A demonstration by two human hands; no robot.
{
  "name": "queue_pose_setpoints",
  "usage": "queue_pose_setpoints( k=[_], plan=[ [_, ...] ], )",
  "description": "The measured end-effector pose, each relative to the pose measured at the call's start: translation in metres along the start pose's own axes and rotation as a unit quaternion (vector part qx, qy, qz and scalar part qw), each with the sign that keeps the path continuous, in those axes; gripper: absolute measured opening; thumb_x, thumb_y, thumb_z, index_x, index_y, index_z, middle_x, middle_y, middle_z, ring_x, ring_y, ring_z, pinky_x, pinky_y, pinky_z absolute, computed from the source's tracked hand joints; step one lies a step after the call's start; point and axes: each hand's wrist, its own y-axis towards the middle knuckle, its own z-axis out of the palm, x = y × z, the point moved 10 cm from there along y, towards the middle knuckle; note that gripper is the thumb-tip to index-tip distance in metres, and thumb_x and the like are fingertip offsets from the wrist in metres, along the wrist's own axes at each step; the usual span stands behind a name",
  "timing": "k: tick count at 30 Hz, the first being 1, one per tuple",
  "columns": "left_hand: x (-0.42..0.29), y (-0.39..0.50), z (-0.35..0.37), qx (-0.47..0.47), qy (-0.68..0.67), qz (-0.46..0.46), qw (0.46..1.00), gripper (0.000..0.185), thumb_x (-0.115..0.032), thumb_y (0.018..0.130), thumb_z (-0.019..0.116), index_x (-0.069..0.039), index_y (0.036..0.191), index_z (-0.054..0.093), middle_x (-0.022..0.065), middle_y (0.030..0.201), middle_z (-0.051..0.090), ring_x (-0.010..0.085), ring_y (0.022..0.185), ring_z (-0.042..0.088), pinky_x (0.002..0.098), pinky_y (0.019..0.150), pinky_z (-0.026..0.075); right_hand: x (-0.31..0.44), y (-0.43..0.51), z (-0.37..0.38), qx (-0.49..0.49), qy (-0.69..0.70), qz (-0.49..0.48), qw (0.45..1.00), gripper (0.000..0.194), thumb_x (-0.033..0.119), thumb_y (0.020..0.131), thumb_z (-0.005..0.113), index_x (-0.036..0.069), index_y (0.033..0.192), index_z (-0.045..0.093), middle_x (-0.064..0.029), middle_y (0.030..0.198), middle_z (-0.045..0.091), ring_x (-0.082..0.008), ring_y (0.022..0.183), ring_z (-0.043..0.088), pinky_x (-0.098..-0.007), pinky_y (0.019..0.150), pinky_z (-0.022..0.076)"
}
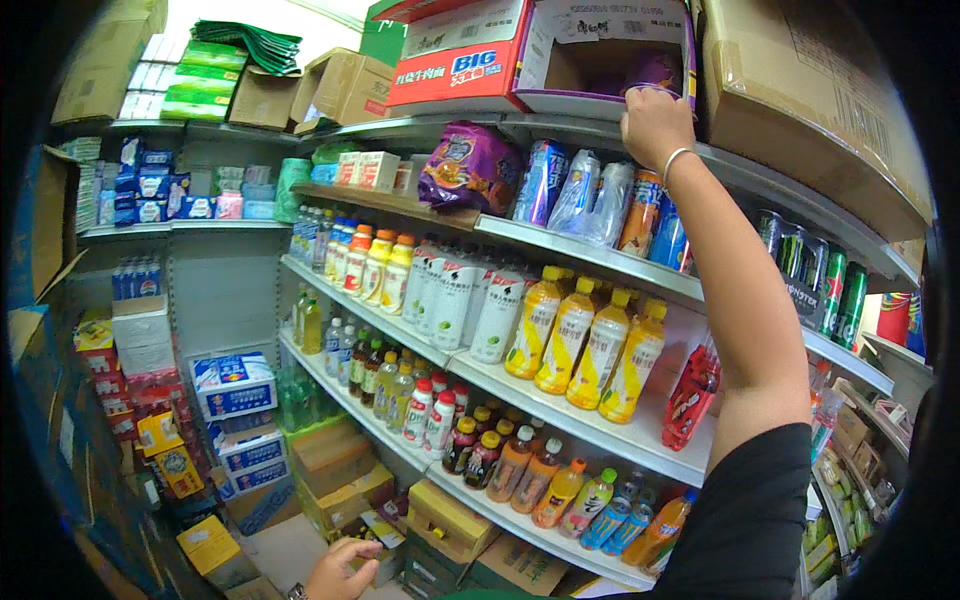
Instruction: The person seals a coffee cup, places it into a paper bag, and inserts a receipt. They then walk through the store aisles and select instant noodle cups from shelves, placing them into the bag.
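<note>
My right hand (657, 127) is raised to the top shelf, its fingers curled at the front edge of an open purple carton (529, 56). Inside that carton, just behind the fingers, lies a purple package (654, 71); whether the fingers grip it or the carton's edge is unclear. My left hand (346, 568) is low at the bottom of the view, fingers apart and holding nothing. One shelf below the carton, a purple noodle multipack (469, 166) leans beside wrapped drink cans (540, 182).
A red noodle carton (455, 71) and a large cardboard box (810, 97) flank the purple carton. Rows of bottled drinks (592, 341) fill the shelves below. Stacked cartons (442, 525) stand low under the shelves, and packs of tissues (199, 82) sit at the upper left.
</note>
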Motion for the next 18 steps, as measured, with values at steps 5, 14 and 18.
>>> queue_pose_setpoints(
  k=[5,14,18],
  plan=[
    [-0.046,0.082,-0.010,0.021,0.062,0.129,0.989,0.029,-0.010,0.074,0.067,-0.007,0.102,0.064,0.0109,0.101,0.062,0.0271,0.098,0.058,0.0373,0.086,0.046,-0.015,0.022,0.017,0.068,0.119,0.034,0.990,0.041,0.037,0.091,0.041,0.005,0.097,0.067,-0.0191,0.101,0.066,-0.0368,0.094,0.063,-0.0457,0.082,0.0490],
    [-0.284,0.271,-0.059,-0.168,0.357,0.519,0.759,0.051,-0.002,0.068,0.064,-0.007,0.117,0.055,0.0194,0.129,0.044,0.0369,0.121,0.042,0.0463,0.104,0.033,-0.064,0.110,0.075,0.166,0.051,0.060,0.983,0.051,0.046,0.086,0.047,0.006,0.112,0.064,-0.0225,0.118,0.058,-0.0352,0.112,0.055,-0.0422,0.096,0.0410],
    [-0.406,0.352,-0.049,-0.272,0.324,0.655,0.626,0.060,-0.012,0.074,0.063,-0.005,0.130,0.043,0.0197,0.138,0.039,0.0357,0.127,0.038,0.0418,0.108,0.031,-0.083,0.130,0.087,0.170,0.059,0.101,0.978,0.053,0.048,0.086,0.046,0.007,0.114,0.063,-0.0213,0.119,0.058,-0.0337,0.113,0.053,-0.0426,0.097,0.0394]
  ],
)
